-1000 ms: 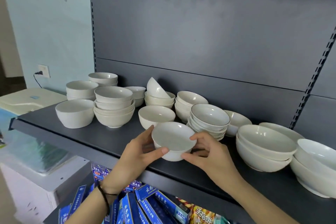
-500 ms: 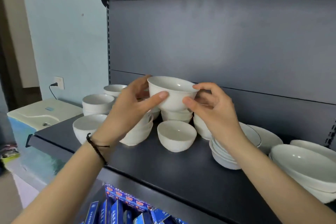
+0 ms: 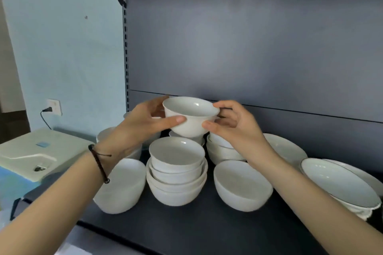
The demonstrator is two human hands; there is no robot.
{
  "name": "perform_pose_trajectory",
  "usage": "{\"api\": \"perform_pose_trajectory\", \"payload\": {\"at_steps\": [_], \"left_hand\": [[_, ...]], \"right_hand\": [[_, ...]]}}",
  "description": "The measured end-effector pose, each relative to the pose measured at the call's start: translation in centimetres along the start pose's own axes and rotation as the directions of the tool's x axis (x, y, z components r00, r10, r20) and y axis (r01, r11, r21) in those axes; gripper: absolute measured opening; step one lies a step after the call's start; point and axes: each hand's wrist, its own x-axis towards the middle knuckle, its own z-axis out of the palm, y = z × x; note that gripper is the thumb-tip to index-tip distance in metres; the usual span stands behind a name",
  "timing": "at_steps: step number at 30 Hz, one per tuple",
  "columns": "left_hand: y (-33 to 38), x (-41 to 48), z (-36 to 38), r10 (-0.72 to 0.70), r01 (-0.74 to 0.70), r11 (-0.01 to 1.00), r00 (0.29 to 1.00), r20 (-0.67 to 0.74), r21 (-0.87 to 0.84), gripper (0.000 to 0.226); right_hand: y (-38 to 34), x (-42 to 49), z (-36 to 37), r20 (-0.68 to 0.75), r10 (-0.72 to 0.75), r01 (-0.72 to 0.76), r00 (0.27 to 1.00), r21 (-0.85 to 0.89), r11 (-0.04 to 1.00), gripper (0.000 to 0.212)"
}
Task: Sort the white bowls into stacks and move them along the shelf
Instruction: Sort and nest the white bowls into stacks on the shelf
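I hold a small white bowl [image 3: 189,117] in the air between both hands, above the bowls on the dark shelf [image 3: 207,225]. My left hand [image 3: 145,124] grips its left side, thumb across the front wall. My right hand [image 3: 232,124] grips its right side, with a finger over the rim. Directly below and in front stands a stack of several white bowls [image 3: 177,172]. A single bowl [image 3: 242,185] sits to the right of that stack, and another [image 3: 122,188] to its left, partly behind my left forearm.
More stacked bowls [image 3: 222,150] stand behind, partly hidden by my hands. Wide shallow bowls [image 3: 339,182] fill the shelf's right end. The grey back panel [image 3: 248,58] rises behind. A pale appliance [image 3: 35,151] sits left of the shelf by a wall socket [image 3: 54,107].
Both hands lifted the small bowl from the shelf's front edge and carried it up and back. It now hovers over the stacks, and my view has moved closer.
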Motion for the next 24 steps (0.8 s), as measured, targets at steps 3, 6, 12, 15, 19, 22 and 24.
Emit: {"api": "perform_pose_trajectory", "payload": {"at_steps": [3,6,12,15,19,22,24], "left_hand": [[-2.1,-0.6,-0.6,-0.036,0.035,0.999,0.998,0.049,0.015,0.054],[-3.5,-1.1,-0.7,-0.054,0.054,0.999,0.995,0.089,0.007,0.061],[-4.6,-1.8,-1.2,-0.109,0.11,0.994,0.992,0.063,-0.023,0.092],[-5.1,-2.3,-1.4,-0.137,0.138,0.99,0.986,0.097,-0.006,0.105],[-5.2,-3.0,-1.0,-0.15,0.158,0.986,0.979,0.137,-0.048,0.099],[-5.3,-3.4,-1.0,-0.147,0.157,0.986,0.978,0.149,-0.058,0.105],[-5.5,-3.5,-1.2,-0.147,0.156,0.987,0.975,0.165,-0.047,0.102]], "right_hand": [[1.4,-0.7,0.9,-0.005,0.018,-0.018,1.0,-0.075,0.997,0.051],[2.2,-1.3,1.5,0.017,0.039,-0.037,0.999,-0.099,0.994,0.052],[3.0,-2.2,1.8,0.066,0.033,-0.027,0.997,-0.096,0.995,0.05],[3.3,-2.6,1.8,0.088,0.028,-0.019,0.996,-0.1,0.995,0.049],[3.9,-3.1,1.8,0.128,0.029,-0.019,0.991,-0.082,0.996,0.053],[4.1,-3.3,2.0,0.16,0.043,-0.035,0.986,-0.055,0.998,0.057],[4.2,-3.3,2.0,0.188,0.056,-0.046,0.981,-0.055,0.997,0.063]]}}
